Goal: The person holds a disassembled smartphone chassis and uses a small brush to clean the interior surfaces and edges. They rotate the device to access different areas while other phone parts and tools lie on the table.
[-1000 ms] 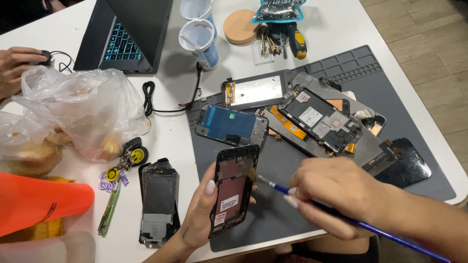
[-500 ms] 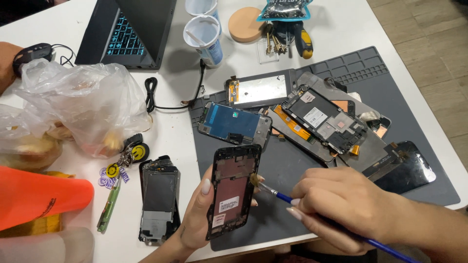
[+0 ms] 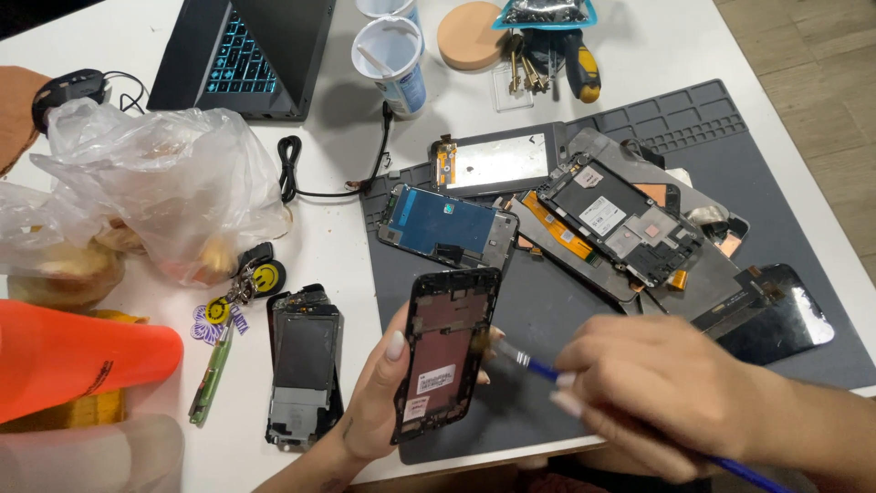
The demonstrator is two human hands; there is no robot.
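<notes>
Two hands work at the near edge of the desk (image 3: 347, 137). We see the left hand (image 3: 379, 397) clamped on a black phone frame (image 3: 447, 351), thumb on its left edge, fingers behind; the frame is lifted, tilted, its inner side up, over the near-left part of the grey mat (image 3: 547, 310). The right hand (image 3: 652, 393) is closed around a blue-handled brush (image 3: 538, 365), blurred; its bristle end sits at the frame's right edge, touching or just off it, we cannot tell which. The hands are apart, with the brush between them.

On the mat, farther off, lie a blue-backed screen frame (image 3: 447, 226), a silver-faced screen (image 3: 497, 162), a black board frame (image 3: 625, 222) atop other parts, and a dark glass panel (image 3: 776, 324) at the right. Left of the mat, on the bare desk, rests another phone chassis (image 3: 304, 370), beside a keyring (image 3: 242, 292). Farther left we note a clear plastic bag (image 3: 155, 192) and an orange cone (image 3: 78, 365). At the far side stand a laptop (image 3: 251, 55) and a paper cup (image 3: 392, 59).
</notes>
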